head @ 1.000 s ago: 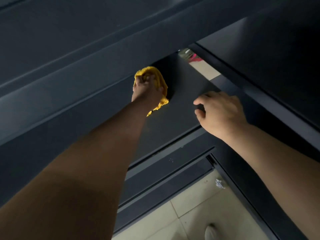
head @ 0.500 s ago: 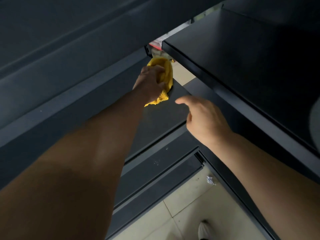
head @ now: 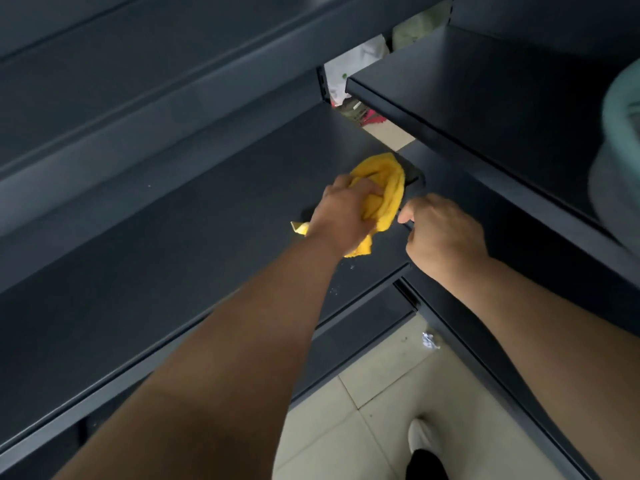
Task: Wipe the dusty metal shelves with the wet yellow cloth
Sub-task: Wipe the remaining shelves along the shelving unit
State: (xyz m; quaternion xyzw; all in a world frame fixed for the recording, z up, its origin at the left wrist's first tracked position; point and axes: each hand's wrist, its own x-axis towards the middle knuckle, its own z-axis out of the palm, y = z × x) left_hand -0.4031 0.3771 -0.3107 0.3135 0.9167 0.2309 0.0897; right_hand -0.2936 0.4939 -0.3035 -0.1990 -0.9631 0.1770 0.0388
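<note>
Far right, teal basin [head: 621, 109] on shelf [head: 485, 91]

Beige tiled floor [head: 374, 403] below right hand [head: 443, 233]; crumpled paper scrap [head: 429, 340] on it, 1 white shoe [head: 420, 436] nearer. Blurred teal tub [head: 620, 133] up-right. White bags [head: 349, 64] beyond left hand [head: 341, 216].

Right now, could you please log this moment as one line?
left hand grips yellow cloth on shelf | right hand grips shelf end | wiping
</note>
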